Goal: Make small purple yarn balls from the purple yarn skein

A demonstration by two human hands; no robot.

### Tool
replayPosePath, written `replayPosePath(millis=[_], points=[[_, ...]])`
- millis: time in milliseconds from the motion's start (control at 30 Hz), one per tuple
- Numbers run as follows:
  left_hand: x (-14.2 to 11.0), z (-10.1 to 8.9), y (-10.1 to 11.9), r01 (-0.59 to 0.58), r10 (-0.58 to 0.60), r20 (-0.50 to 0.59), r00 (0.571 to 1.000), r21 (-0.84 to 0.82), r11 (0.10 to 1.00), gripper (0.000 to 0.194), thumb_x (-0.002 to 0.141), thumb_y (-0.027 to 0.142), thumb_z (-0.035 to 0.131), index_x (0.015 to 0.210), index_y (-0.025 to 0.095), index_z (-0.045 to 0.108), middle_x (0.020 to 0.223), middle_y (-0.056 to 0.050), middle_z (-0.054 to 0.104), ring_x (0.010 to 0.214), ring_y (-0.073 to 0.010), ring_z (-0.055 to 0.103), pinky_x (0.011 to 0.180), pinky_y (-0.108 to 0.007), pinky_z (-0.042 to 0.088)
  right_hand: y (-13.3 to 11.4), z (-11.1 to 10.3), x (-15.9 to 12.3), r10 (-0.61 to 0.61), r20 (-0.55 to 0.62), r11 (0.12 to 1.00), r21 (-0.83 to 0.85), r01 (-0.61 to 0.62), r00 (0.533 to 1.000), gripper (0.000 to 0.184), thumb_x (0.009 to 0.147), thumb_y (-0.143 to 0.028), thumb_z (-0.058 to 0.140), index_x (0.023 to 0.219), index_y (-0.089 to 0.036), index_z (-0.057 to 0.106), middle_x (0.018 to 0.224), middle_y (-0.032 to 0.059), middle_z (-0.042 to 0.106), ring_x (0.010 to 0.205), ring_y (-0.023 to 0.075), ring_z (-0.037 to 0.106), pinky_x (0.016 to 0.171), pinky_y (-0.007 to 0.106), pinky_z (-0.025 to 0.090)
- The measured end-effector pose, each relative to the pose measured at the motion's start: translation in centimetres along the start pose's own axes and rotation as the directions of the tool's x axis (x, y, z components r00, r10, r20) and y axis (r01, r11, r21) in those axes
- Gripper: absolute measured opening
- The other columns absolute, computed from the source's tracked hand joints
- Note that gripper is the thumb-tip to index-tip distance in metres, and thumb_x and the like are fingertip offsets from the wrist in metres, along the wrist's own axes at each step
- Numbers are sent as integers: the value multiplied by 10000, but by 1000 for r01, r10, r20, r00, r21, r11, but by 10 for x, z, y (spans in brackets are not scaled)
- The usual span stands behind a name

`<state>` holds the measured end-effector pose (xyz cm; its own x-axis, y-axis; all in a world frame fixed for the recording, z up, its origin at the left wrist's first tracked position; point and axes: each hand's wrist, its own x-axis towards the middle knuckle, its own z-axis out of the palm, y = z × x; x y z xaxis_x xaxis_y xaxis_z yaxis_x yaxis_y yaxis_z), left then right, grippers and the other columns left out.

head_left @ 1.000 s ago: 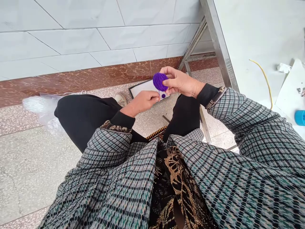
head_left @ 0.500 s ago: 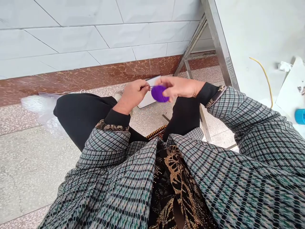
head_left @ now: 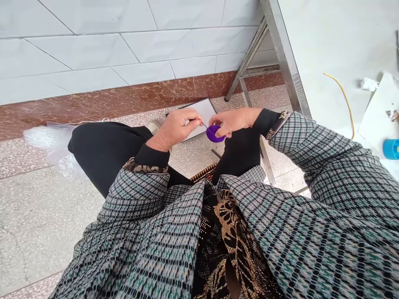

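A small ball of purple yarn is gripped in my right hand, with the thumb across its front and the fingers behind. From the ball a short length of purple yarn runs left to my left hand. The thumb and forefinger of that hand pinch the strand. Both hands are held out over the gap between my knees, a little apart from each other. The strand between them looks taut.
Below the hands a flat white board with a dark edge lies on the floor by the wall. A clear plastic bag is beside my left knee. To the right stands a metal-framed table with a yellow cord and a blue cap-like object.
The yarn ball and my right hand have moved slightly down, and the ball is no longer blurred. My left hand has shifted a little to the right, still pinching the strand.
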<state>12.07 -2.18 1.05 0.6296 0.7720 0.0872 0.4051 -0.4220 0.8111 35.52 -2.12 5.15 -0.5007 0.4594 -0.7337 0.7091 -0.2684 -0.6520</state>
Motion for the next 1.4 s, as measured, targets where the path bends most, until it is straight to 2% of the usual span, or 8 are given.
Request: replayPosePath(millis=[100, 200, 433, 767, 900, 1000, 1200, 1400], points=[[2, -4, -11, 116, -112, -75, 991, 46, 992, 221, 940, 267, 559, 835, 178, 731, 815, -46, 721, 818, -189, 631, 850, -327, 526, -4, -4, -6, -165, 133, 974, 177, 141, 977, 331, 847, -82, 812, 1105, -166, 622, 855, -23, 665, 617, 82, 597, 568, 179, 507], [5, 2, -21, 180, -175, -78, 982, 75, 981, 218, 934, 267, 552, 836, 167, 720, 802, -41, 712, 787, -186, 619, 812, -328, 512, -9, -7, -9, -317, -53, 842, 445, 306, 947, 289, 924, -111, 744, 1143, -184, 571, 874, -30, 670, 635, 80, 612, 599, 168, 543], [3, 20, -3, -40, 60, 316, 947, -68, 997, 293, 937, 367, 550, 802, 178, 729, 800, -45, 736, 760, -184, 647, 795, -318, 518, -12, -1, 2, -85, -460, 818, 475, 326, 884, 268, 953, -29, 676, 1085, -203, 520, 824, -26, 623, 592, 80, 544, 546, 158, 527], [3, -1, -8, 93, -93, 2, 996, 35, 995, 241, 916, 316, 566, 791, 168, 709, 810, -50, 729, 777, -181, 622, 792, -320, 498, 2, 2, 2, -18, 53, 992, 129, 11, 998, 402, 829, -69, 835, 1147, -149, 604, 788, -21, 637, 585, 107, 583, 550, 200, 497], [7, 3, -20, 201, -197, -57, 979, 64, 978, 226, 919, 283, 562, 792, 171, 710, 761, -30, 701, 738, -173, 590, 771, -318, 500, -11, -6, -4, -270, -205, 744, 576, 339, 941, 296, 946, -105, 736, 1141, -194, 531, 820, -45, 667, 584, 91, 595, 599, 197, 551], [7, 12, -19, 138, -139, 46, 989, 36, 990, 239, 920, 296, 564, 806, 174, 735, 779, -37, 719, 758, -187, 621, 808, -337, 522, -20, -13, -6, -195, -499, 534, 668, 518, 844, 109, 1103, -174, 594, 1060, -212, 502, 774, -45, 629, 602, 83, 584, 638, 180, 565], [4, 18, 2, -60, 98, 366, 925, -115, 992, 290, 932, 378, 589, 829, 186, 780, 859, -67, 788, 808, -203, 706, 846, -329, 561, -8, -8, 6, 86, -533, 842, 490, 224, 842, 319, 999, -160, 772, 1039, -234, 465, 790, -21, 616, 620, 115, 588, 577, 200, 539], [1, 2, 6, -44, 77, 252, 965, -133, 990, 320, 936, 406, 587, 819, 183, 785, 859, -80, 805, 811, -208, 710, 848, -342, 563, 7, -5, 8, 66, -224, 996, -41, -78, 972, 455, 832, -114, 882, 1147, -190, 562, 747, -35, 608, 605, 132, 589, 552, 225, 473]])
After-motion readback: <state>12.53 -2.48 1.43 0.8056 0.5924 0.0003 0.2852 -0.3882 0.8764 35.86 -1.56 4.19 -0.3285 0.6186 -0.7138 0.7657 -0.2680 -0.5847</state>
